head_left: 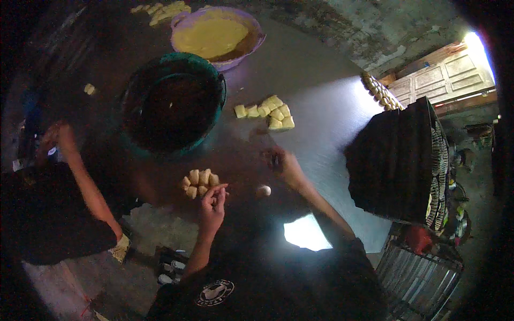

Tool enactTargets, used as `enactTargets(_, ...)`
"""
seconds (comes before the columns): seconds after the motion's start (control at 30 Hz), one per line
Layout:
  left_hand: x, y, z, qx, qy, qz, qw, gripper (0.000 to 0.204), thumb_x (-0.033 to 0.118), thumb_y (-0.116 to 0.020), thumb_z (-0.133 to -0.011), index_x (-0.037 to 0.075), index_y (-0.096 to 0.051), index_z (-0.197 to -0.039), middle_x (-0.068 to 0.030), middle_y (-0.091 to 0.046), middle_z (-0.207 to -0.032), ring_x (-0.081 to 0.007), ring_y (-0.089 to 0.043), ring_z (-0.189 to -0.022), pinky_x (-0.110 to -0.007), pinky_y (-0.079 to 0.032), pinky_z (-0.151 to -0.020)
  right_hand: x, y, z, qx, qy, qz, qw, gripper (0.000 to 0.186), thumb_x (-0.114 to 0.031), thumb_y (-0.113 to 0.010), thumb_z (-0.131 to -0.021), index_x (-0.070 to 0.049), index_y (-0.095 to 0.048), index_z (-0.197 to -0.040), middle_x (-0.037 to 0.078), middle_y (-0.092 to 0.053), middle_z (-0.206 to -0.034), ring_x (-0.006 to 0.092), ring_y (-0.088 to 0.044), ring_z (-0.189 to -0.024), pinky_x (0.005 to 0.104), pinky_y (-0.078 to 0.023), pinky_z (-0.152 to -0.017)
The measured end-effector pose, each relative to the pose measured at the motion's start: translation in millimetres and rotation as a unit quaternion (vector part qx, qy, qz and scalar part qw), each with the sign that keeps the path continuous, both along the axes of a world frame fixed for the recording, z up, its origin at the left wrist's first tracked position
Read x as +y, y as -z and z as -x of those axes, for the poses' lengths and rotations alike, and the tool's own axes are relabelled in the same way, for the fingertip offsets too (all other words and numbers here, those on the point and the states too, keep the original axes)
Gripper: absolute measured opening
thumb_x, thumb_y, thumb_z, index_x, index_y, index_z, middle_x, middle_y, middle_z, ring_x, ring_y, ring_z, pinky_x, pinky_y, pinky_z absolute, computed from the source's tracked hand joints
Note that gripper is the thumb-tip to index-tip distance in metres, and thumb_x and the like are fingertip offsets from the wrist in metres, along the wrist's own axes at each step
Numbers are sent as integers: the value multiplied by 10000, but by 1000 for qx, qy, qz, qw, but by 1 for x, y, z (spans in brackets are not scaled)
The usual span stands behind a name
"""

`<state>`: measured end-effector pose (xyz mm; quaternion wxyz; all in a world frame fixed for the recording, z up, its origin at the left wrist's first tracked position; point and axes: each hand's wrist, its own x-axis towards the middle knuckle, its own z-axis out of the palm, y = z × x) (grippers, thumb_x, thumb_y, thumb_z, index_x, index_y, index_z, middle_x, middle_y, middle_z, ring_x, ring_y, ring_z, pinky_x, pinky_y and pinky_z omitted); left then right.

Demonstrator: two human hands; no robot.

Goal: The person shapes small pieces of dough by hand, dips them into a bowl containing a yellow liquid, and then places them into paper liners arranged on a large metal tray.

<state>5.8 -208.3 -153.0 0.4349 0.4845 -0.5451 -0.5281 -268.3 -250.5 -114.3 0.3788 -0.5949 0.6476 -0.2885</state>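
Note:
My left hand (213, 206) reaches over the table at a small cluster of pale dough pieces (195, 177). Its fingers are stretched out and partly apart, the tips beside the nearest pieces. To the right, my right hand (281, 165) hovers over the table with curled fingers. Something dark seems to be within them, but shadow and blur hide what it is. Between my hands and nearer to me lies a small round pale ball (264, 190). A second group of cut dough pieces (276, 113) rests beyond my right hand.
A green bucket (214, 115) with dark contents stands ahead on the metal table (316, 64). Behind it is a purple basin (256, 47) of yellowish stuff. At left is another person's arm (88, 179). Dark stacked trays (393, 160) stand right; more pieces (380, 93) line the table's far end.

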Motion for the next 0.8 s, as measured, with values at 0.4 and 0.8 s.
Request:
enactTargets(0.4, 100, -98, 11, -40, -157, -149, 975, 352, 344, -556, -1035, 70, -690, -1211, -45, -714, -963, -79, -577, -665, -290, -487, -609, -79, 14, -55, 88, -115, 169, 975, 473, -133, -794, -787, -59, -545, -1183, 152, -580, -1238, 293, -596, -1066, 387, -485, -911)
enactTargets(0.8, 138, -59, 124, 241, -65, -29, 968, 291, 199, -549, -1035, 1, -629, -1232, -115, -681, -1122, -192, -644, -978, -316, -500, -846, 181, -97, 16, -276, 0, 166, 947, 255, -64, -801, -822, -15, -712, -1055, 84, -702, -1080, 158, -655, -1015, 315, -513, -902)
